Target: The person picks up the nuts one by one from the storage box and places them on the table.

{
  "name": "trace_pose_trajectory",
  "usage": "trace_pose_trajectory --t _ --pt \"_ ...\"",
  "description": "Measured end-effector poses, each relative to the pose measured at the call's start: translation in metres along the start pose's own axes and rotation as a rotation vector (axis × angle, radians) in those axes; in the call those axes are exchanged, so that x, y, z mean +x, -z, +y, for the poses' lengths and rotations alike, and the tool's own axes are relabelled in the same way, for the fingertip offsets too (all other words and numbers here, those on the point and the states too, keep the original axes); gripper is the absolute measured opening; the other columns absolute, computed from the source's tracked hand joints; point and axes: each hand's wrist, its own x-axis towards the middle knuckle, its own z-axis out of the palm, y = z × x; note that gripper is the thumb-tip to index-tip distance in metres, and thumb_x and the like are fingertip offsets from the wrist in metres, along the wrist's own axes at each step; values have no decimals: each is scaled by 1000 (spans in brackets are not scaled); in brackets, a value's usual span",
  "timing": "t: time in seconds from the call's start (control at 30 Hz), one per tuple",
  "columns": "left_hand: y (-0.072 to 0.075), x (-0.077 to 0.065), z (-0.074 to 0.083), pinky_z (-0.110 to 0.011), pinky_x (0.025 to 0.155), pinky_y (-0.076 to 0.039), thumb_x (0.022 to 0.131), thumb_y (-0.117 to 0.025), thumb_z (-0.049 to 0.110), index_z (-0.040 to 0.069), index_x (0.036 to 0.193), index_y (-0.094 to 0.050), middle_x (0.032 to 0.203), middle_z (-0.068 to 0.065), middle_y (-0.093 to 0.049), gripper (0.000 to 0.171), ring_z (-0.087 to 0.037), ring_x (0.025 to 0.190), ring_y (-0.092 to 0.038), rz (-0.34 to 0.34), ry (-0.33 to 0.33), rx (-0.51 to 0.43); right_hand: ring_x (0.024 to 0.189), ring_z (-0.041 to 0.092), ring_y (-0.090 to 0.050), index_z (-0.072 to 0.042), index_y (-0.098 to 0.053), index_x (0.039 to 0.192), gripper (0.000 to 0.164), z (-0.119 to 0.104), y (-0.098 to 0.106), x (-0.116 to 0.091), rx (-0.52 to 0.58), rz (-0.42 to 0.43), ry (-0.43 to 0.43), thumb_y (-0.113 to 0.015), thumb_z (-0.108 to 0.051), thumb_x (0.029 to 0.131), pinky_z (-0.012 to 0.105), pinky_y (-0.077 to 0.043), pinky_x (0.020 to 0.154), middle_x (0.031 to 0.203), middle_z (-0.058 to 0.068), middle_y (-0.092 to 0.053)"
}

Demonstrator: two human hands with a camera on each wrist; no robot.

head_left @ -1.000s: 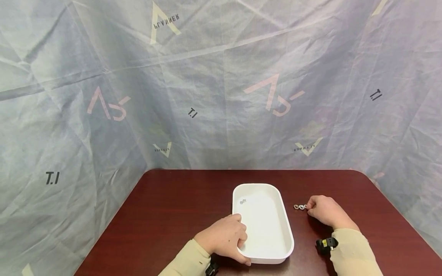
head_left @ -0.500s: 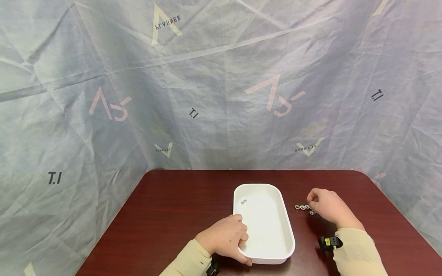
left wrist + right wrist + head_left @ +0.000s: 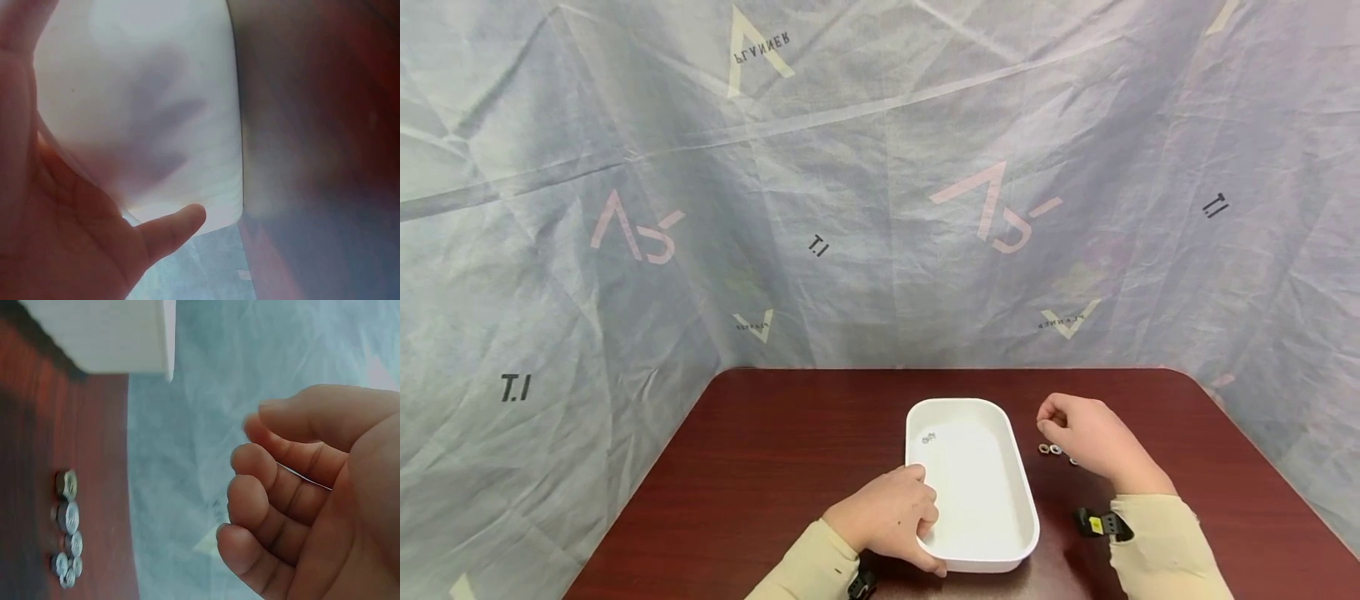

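A white rectangular tray [image 3: 981, 492] stands on the table. My left hand [image 3: 887, 512] grips its near left side, with fingers over the rim and the thumb against the outer wall. Through the tray's wall [image 3: 206, 169], the left wrist view shows the dark shapes of those fingers. Small metal nuts [image 3: 928, 438] lie inside at the far left. My right hand [image 3: 1093, 435] is raised above a group of loose nuts [image 3: 1056, 449] right of the tray. Its thumb and index fingertips [image 3: 272, 412] meet; whether a nut sits between them is hidden.
In the right wrist view, several nuts [image 3: 69, 517] form a short line, one of them brass-coloured [image 3: 66, 484]. The dark red table [image 3: 790, 450] reaches back to a grey printed cloth [image 3: 880, 275] hanging behind and at the sides.
My right hand has lifted off the nuts and shifted left towards the tray, its thumb and index finger together. The left hand and tray have stayed in place.
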Motion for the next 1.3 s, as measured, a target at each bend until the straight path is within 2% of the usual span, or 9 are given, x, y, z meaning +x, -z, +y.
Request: trace_pose_trajectory --t 0.13,0.37,0.6,0.9,1.07,1.2,1.3 --pt "1 -1 -1 -16 61 -27 71 -72 77 31 52 -45 60 22 -36 56 -4 67 -30 7 1 -1 59 12 -53 -19 -66 90 5 -16 -4 4 4 3 27 -63 -16 93 35 -43 62 68 -7 -58" --pt "2 0 0 -16 60 -27 71 -73 76 31 51 -46 60 22 -36 56 -4 67 -30 7 0 -10 69 11 -52 -18 -67 91 3 -38 -10 11 -1 -14 88 -66 -19 94 35 -45 66 79 -9 -60" --pt "4 1 1 -16 59 -27 69 -72 78 31 51 -45 59 22 -36 57 -4 65 -30 19 -14 16 66 11 -52 -20 -67 89 5 -51 -17 23 -26 -30 146 -65 -17 93 34 -45 65 74 -10 -57" --pt "4 0 1 -15 59 -25 67 -75 76 32 49 -46 58 23 -35 56 -3 65 -28 64 -24 12 62 11 -49 -23 -67 88 6 -72 -36 43 -52 -118 150 -65 -18 92 34 -43 60 71 -9 -56" --pt "3 0 1 -15 59 -25 67 -75 76 33 50 -46 59 24 -35 55 -3 67 -30 57 -7 -9 65 11 -50 -20 -69 93 6 -79 -52 54 -109 -165 179 -65 -17 89 34 -44 63 73 -8 -56" --pt "1 0 1 -16 59 -26 66 -75 76 33 50 -46 59 24 -34 55 -3 68 -31 67 -6 2 70 11 -53 -16 -71 100 12 -82 -65 61 -136 -214 177 -69 -18 89 36 -47 67 80 -9 -60" --pt "0 1 1 -16 60 -27 66 -75 76 33 51 -47 60 24 -35 54 -4 68 -32 64 -11 8 69 11 -53 -15 -72 103 15 -82 -75 64 -151 -244 164 -69 -18 88 36 -48 68 79 -9 -61"
